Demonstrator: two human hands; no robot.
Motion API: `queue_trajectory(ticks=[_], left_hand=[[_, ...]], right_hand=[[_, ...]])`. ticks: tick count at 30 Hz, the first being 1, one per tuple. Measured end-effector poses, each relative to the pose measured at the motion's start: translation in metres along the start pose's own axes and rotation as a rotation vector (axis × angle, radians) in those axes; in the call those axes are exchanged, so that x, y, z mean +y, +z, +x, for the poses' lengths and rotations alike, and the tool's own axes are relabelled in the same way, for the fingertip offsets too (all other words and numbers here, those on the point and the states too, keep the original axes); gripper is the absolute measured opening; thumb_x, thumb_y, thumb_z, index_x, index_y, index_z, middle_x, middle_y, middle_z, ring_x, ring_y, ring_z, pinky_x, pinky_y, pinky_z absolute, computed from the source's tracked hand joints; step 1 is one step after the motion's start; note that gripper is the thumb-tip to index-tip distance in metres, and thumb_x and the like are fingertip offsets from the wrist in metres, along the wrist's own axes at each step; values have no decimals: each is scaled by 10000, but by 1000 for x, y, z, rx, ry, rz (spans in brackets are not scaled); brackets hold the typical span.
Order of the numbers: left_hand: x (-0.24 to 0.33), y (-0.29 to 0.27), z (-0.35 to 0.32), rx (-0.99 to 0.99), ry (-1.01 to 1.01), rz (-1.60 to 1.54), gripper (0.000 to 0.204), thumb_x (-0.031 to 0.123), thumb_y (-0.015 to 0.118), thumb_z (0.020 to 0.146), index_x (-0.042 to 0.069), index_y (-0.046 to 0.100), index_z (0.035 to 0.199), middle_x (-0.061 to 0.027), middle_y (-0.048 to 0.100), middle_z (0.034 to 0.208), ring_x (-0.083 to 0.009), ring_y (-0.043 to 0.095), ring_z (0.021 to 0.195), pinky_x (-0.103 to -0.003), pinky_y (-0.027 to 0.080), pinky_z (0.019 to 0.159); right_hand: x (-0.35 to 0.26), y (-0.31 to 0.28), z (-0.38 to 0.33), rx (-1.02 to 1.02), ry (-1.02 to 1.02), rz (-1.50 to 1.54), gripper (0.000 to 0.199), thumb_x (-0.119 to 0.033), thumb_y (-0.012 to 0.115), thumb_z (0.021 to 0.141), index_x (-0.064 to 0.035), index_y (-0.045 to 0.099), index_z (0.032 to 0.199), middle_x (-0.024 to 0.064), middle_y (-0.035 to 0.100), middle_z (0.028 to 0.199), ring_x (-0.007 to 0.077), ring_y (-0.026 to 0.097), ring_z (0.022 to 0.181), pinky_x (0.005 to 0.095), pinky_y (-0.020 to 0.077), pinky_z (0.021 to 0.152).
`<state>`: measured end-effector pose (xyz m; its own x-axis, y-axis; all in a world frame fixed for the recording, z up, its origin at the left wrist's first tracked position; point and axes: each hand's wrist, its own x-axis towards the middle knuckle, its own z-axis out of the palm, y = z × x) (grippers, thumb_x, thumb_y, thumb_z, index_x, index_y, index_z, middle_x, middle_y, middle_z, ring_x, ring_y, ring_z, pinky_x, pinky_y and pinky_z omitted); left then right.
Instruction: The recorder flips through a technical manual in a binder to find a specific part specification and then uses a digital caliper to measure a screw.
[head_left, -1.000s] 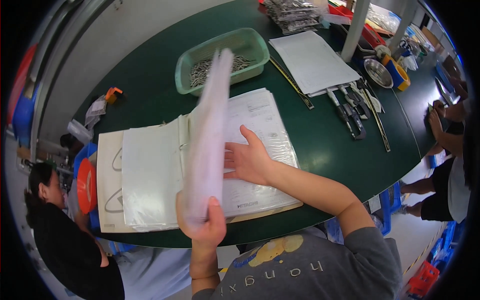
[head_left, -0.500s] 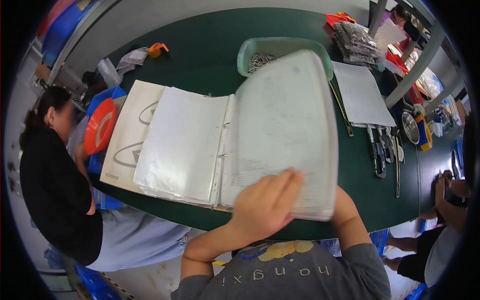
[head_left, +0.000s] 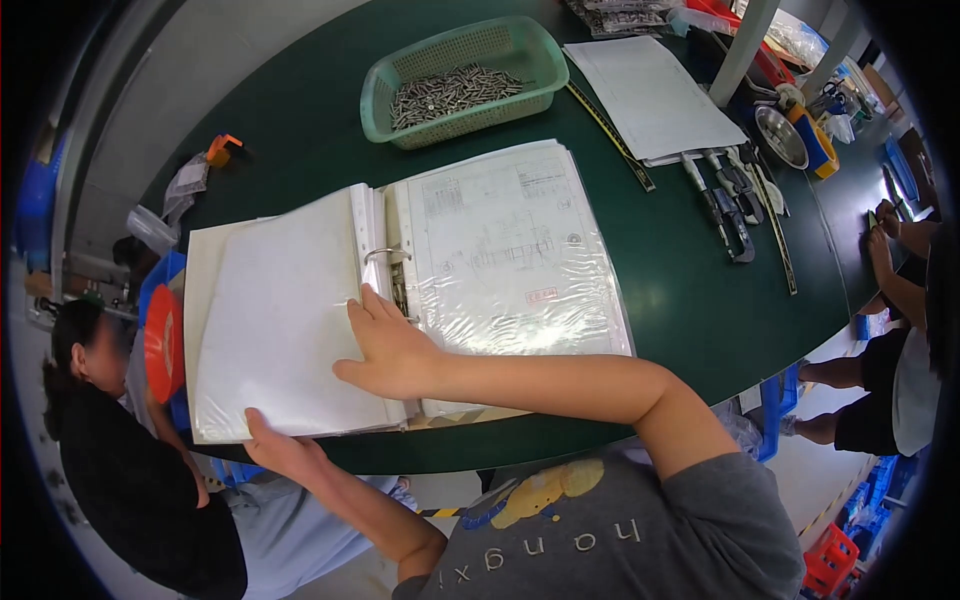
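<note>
Basket [head_left: 480, 121] of metal parts [head_left: 455, 95] set beyond opened binder [head_left: 400, 215], tools [head_left: 715, 208] laid at right, glossy sleeved pages [head_left: 270, 310] touched by spread right hand [head_left: 392, 347], pinched at lower edge by left hand [head_left: 285, 447]

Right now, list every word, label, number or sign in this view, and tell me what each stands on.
Grey T-shirt: a row of pale letters, upside down here; I won't copy them out.
Sleeved technical drawing in the ring binder: tables and notes, too small to read.
Red boxed stamp on that drawing: too small to read.
Yellow-edged strip: any markings are too small to read.
</note>
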<state>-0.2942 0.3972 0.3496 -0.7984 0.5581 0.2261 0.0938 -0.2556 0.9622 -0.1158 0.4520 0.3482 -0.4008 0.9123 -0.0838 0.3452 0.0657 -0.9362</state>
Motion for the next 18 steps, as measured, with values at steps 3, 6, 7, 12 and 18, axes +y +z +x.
queue_trajectory(ticks=[3,6,7,12,18], left_hand=[[-13,-13,1,3,-86,52,385,167,465,844,-106,433,1113,-179,514,1082,-244,539,928,-327,441,804],[-19,-23,-2,-35,-140,103,409,186,476,848,-88,413,1145,-171,501,1101,-239,527,950,-325,437,808],[-15,-20,-4,-13,-137,116,424,189,504,836,-89,414,1144,-162,495,1107,-237,517,968,-333,432,816],[-6,-8,-14,65,227,372,486,120,522,817,-26,335,1241,-174,430,1199,-254,428,1099,-362,358,906],[13,23,-31,-522,603,725,333,34,516,771,25,516,1104,-142,458,1191,-284,386,1155,-378,276,970]], right_hand=[[10,3,-3,-14,-109,-137,684,-296,518,745,126,278,1227,296,181,1335,378,207,1254,386,298,982],[16,5,-7,-18,-196,-265,658,-279,527,734,129,311,1204,297,185,1330,380,201,1255,393,336,954],[16,6,-7,-10,-232,-334,646,-276,530,732,131,327,1190,298,188,1327,380,201,1255,396,355,939],[23,-5,-14,36,-323,-287,558,-241,536,744,88,386,1169,278,225,1319,367,246,1234,388,377,917],[62,-121,-30,399,-332,-407,305,-156,589,747,-56,546,1032,148,480,1179,299,465,1074,353,397,884]])
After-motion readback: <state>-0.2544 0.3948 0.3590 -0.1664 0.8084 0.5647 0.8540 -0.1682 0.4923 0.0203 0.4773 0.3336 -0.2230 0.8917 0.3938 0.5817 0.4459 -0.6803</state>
